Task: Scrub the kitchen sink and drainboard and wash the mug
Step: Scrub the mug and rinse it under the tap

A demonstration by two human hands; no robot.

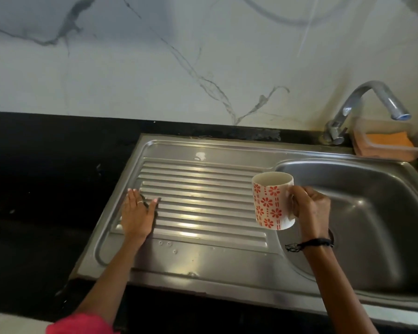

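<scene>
A white mug (273, 201) with red flower prints is held upright above the seam between the ribbed steel drainboard (198, 189) and the sink basin (362, 213). My right hand (310, 208) grips it by the handle, which the fingers hide. My left hand (138, 214) lies flat, fingers straight, on the left end of the drainboard ribs. The mug's inside looks empty from this angle.
A chrome tap (362, 104) curves over the basin's back right corner, with no water running. A clear plastic tub (391, 143) holding an orange sponge stands behind the basin at right. Black countertop (46, 189) surrounds the steel unit; a marble-patterned wall rises behind.
</scene>
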